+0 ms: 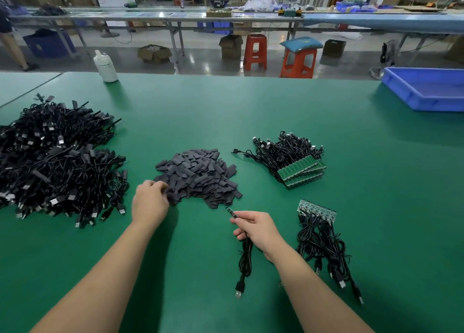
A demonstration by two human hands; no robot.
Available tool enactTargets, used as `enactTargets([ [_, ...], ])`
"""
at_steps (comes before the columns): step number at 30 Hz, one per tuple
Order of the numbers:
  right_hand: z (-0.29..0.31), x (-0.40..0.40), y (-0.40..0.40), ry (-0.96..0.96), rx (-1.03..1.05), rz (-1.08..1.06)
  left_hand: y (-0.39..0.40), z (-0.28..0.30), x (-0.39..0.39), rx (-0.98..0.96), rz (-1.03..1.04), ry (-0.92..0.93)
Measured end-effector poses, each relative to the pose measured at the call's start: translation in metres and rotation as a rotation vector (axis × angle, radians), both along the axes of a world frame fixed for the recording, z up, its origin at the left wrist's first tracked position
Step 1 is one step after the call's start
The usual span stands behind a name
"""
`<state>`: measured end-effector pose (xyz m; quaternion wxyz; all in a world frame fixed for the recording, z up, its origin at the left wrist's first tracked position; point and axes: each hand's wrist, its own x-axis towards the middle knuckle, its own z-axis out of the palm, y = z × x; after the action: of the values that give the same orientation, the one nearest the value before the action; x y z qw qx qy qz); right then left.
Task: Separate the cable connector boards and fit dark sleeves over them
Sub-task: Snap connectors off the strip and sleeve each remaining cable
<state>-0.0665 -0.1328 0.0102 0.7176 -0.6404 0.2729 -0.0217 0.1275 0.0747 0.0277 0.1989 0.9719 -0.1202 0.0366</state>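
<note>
Nearest the camera, two bare forearms reach out over the green desk (251, 111). The right hand (258, 228) pinches a single black cable (247, 254) just behind its small connector board (231, 212), which pokes out past the fingertips toward the sleeve pile; the cable's loose loops and USB plug trail back on the desk below the hand. The left hand (150, 202) has its grip curled on a dark sleeve (172, 196) at the near left edge of the pile of dark sleeves (198, 175).

To the right of the right hand lies a strip of joined boards with cables (319, 228) attached, their plugs pointing toward the camera. Farther back on the right sits a larger bundle of cables with green board strips (298, 167). On the left a big heap of black cables (55, 161) spreads across the desk, many ends already covered in dark sleeves. A white bottle (105, 66) stands at the far edge, and a blue tray (424, 89) sits at the far right corner.

Beyond the desk are long workbenches, red stools (254, 52), cardboard boxes and a shiny floor.
</note>
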Motion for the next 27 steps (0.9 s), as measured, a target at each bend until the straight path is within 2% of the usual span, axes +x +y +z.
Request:
enactTargets([
  [3,0.0,0.001,-0.001,0.021,-0.049,0.035,0.015,-0.011,0.011,0.166,0.013,0.064],
  [6,0.0,0.001,-0.003,0.041,-0.076,0.075,0.018,-0.013,0.016,0.152,0.012,0.065],
  [11,0.0,0.001,-0.006,0.025,-0.002,0.093,0.018,-0.01,0.016,0.165,-0.002,0.04],
  [17,0.001,0.0,-0.007,0.045,-0.009,0.092,0.012,-0.001,-0.003,-0.053,-0.036,-0.051],
  [20,0.001,0.001,-0.005,0.058,-0.035,0.105,-0.004,0.005,-0.026,-0.178,-0.235,0.02],
  [22,0.0,0.001,-0.006,0.075,-0.072,0.12,-0.014,0.002,-0.043,-0.131,-0.445,0.083],
  [24,-0.001,0.0,-0.006,0.085,-0.103,0.138,-0.023,-0.007,-0.055,0.022,-0.59,0.146],
  [27,-0.003,-0.001,-0.007,0.091,-0.109,0.161,-0.025,-0.015,-0.058,0.229,-0.643,0.158],
])
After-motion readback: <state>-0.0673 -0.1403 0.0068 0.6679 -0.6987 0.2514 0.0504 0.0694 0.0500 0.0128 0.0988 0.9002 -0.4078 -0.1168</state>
